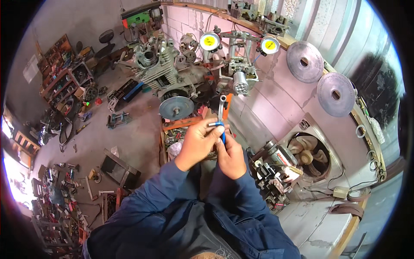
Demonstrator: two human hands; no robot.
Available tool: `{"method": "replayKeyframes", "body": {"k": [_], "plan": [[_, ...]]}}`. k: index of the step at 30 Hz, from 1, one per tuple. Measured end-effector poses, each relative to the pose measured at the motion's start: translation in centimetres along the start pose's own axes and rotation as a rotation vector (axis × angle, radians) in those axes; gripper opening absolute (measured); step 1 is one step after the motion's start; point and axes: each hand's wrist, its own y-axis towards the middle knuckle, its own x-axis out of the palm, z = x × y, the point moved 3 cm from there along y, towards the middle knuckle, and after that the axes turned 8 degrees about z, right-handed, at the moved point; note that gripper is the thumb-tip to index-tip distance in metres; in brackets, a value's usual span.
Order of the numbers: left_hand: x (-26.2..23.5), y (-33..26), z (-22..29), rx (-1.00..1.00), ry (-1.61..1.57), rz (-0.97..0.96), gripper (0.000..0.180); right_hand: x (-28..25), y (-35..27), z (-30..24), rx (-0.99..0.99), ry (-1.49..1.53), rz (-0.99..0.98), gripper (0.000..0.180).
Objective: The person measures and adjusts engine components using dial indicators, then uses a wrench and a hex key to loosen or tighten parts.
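Note:
Both hands meet in front of me on one slim tool (221, 113) with a silver shaft, a round socket-like end and blue parts. My left hand (192, 146) pinches it near the blue collar, where a short silver piece sticks out to the left. Lower down, my right hand (232, 158) is closed around the blue handle, much of which the fingers hide. Beyond the tool's tip stands a metal fixture with a silver cylinder (240, 83). To its left is a finned engine (161, 75) with a round metal disc (177, 107) at its near side.
Two yellow-faced dial gauges (209, 42) sit above the fixture. Under my hands an orange-edged tray (183, 123) holds loose parts. Two perforated metal discs (304, 61) hang at the right, above a fan (307, 156). Tools and parts (58, 203) crowd the left floor.

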Motion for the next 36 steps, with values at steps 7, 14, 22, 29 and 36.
{"method": "replayKeyframes", "body": {"k": [7, 14, 22, 29, 36], "plan": [[-3.5, 0.1, 2.3, -0.039, 0.008, 0.028, 0.018, 3.0, 0.4, -0.8, 0.295, 0.43, -0.288, 0.024], [-3.0, -0.5, 3.6, 0.418, 0.559, 0.261, 0.046, 3.1, 1.2, -2.1, -0.075, -0.007, -0.049, 0.021], [-0.9, -0.3, 3.9, 0.222, 0.274, 0.331, 0.016, 2.2, 1.9, -2.6, -0.223, -0.008, -0.07, 0.032], [-1.6, 1.6, 4.3, 0.181, 0.158, 0.195, 0.018, 1.3, 4.2, -3.4, -0.176, -0.007, -0.183, 0.028], [-2.9, 3.8, 4.8, 0.017, -0.059, 0.013, 0.015, 1.9, 4.7, -2.7, 0.303, 0.195, -0.618, 0.026]]}}
